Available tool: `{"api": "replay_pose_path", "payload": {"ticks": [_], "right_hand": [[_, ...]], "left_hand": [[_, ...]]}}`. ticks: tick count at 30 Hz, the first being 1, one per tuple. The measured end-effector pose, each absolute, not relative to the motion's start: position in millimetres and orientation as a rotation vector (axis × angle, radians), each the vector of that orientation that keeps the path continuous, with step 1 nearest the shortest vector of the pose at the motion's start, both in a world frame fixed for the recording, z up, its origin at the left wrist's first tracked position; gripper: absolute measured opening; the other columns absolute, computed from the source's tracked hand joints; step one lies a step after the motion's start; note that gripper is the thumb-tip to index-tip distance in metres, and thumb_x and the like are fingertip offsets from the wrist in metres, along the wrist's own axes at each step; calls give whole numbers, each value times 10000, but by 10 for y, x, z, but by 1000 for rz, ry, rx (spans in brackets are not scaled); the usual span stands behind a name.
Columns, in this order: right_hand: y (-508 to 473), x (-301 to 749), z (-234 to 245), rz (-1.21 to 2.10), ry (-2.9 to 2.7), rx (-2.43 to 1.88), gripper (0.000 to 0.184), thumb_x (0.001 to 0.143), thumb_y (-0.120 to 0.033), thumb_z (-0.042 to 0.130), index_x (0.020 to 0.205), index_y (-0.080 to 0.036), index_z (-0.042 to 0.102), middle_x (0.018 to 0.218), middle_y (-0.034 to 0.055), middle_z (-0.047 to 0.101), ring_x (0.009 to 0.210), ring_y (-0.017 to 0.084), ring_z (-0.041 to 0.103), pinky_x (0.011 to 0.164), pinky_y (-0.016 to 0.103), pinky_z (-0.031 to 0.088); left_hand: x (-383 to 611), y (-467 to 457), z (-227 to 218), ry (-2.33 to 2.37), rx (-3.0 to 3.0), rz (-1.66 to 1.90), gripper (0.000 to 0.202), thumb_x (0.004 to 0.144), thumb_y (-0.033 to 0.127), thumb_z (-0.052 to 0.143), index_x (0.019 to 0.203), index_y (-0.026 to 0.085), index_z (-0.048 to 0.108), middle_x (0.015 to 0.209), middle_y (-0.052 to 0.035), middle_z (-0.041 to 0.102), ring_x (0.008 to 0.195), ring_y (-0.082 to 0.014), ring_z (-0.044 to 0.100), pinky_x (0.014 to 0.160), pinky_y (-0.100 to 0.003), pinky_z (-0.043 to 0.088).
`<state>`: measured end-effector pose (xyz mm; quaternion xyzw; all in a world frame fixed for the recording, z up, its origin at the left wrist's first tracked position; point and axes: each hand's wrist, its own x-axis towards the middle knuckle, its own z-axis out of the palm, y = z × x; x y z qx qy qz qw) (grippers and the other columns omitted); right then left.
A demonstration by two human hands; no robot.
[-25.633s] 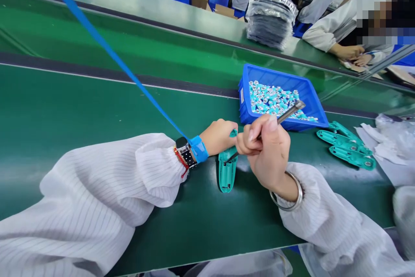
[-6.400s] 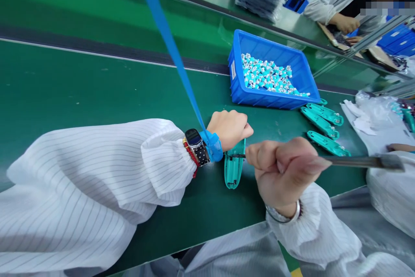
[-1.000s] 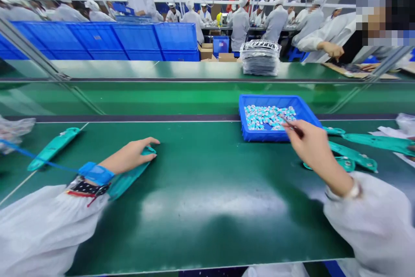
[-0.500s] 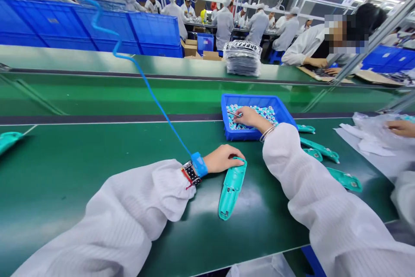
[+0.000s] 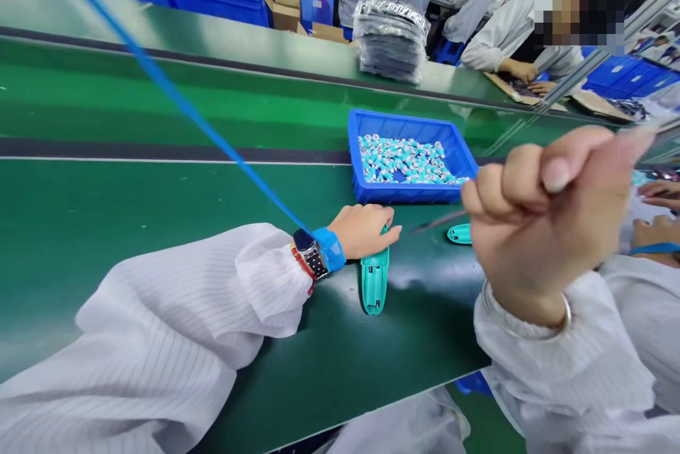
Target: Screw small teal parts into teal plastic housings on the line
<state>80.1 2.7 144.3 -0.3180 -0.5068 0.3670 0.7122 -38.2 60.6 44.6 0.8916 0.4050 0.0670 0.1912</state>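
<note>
The left hand (image 5: 364, 231) lies with fingers loosely open on a teal plastic housing (image 5: 375, 284), below the blue tray (image 5: 406, 192); the raised right hand (image 5: 542, 220) has its fingers curled shut around slim tweezers (image 5: 438, 222).

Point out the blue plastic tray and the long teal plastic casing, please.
Blue plastic tray (image 5: 406, 193), head view, front wall.
Long teal plastic casing (image 5: 375, 289), head view, lower body below the left hand.
</note>
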Motion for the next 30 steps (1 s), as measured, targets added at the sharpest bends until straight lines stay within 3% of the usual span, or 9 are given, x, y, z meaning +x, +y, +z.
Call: {"api": "replay_pose_path", "payload": {"ticks": [2, 8, 20, 26, 30], "right_hand": [[-128, 703, 1341, 938, -1080, -691, 464, 975, -283, 153, 574, -185, 364, 453, -66, 136, 365, 62, 117, 371, 190, 187], [-88, 595, 871, 897, -991, -738, 328, 922, -369, 394, 647, -198, 442, 469, -81, 168, 381, 55, 152, 391, 188, 202], [-65, 545, 753, 922, -932, -745, 310, 931, -334, 381, 693, -180, 507, 449, -94, 185, 357, 50, 185, 374, 184, 212], [-202, 469, 708, 838, -1049, -696, 188, 913, -261, 401, 896, -185, 572, 542, -71, 277, 412, 58, 275, 418, 213, 293], [-250, 471, 700, 740, -1114, -703, 195, 921, -236, 387, 954, -209, 577, 558, -67, 278, 409, 57, 262, 396, 200, 284]], "left_hand": [[-362, 581, 427, 1165, 2565, 207, 395, 876, 431, 292, 871, 165, 584, 923, -88, 636, 826, -260, 618, 693, -361, 457], [-353, 556, 372, 1187, 2607, 264, 389, 876, 367, 282, 824, 149, 600, 888, -87, 639, 775, -263, 627, 626, -346, 438], [-327, 508, 405, 1239, 2559, 238, 340, 861, 352, 334, 844, 167, 619, 909, -69, 638, 796, -243, 623, 625, -317, 412], [-315, 459, 444, 1281, 2525, 208, 333, 869, 328, 337, 835, 165, 625, 918, -73, 647, 794, -242, 624, 613, -311, 392], [-304, 454, 433, 1289, 2533, 223, 326, 855, 293, 327, 832, 167, 628, 907, -76, 653, 764, -246, 626, 576, -313, 371]]}}
